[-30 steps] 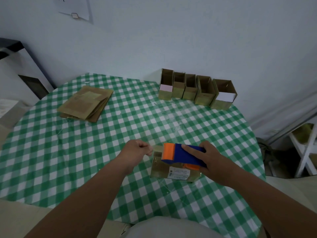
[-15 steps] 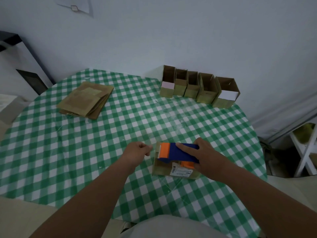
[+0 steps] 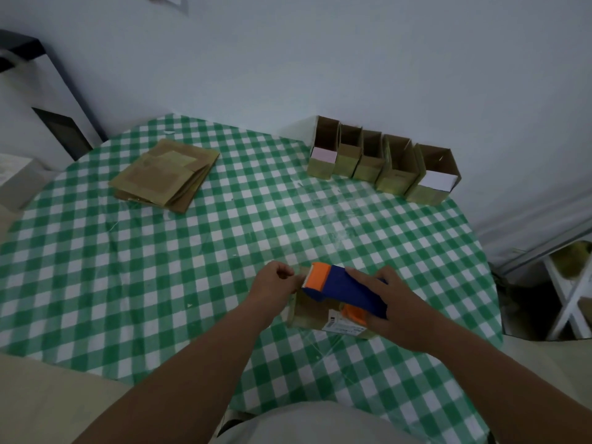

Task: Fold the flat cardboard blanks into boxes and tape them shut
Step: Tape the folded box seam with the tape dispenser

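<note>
A small cardboard box (image 3: 312, 312) with a white label lies on the table near its front edge. My right hand (image 3: 389, 301) grips a blue and orange tape dispenser (image 3: 342, 288) on top of the box. My left hand (image 3: 274, 282) is just left of the dispenser's orange toothed end, fingers curled, pinching what looks like the end of clear tape. A stack of flat cardboard blanks (image 3: 165, 174) lies at the far left. Several folded open boxes (image 3: 381, 165) stand in a row against the wall at the back.
The round table (image 3: 128, 267) has a green and white checked cloth. A white wooden stand (image 3: 570, 290) is off the table's right side. Dark and white furniture (image 3: 48, 100) stands at the far left by the wall.
The camera has tilted down a little. Both hands stay at the box, and the dispenser's orange end has come closer to my left hand.
</note>
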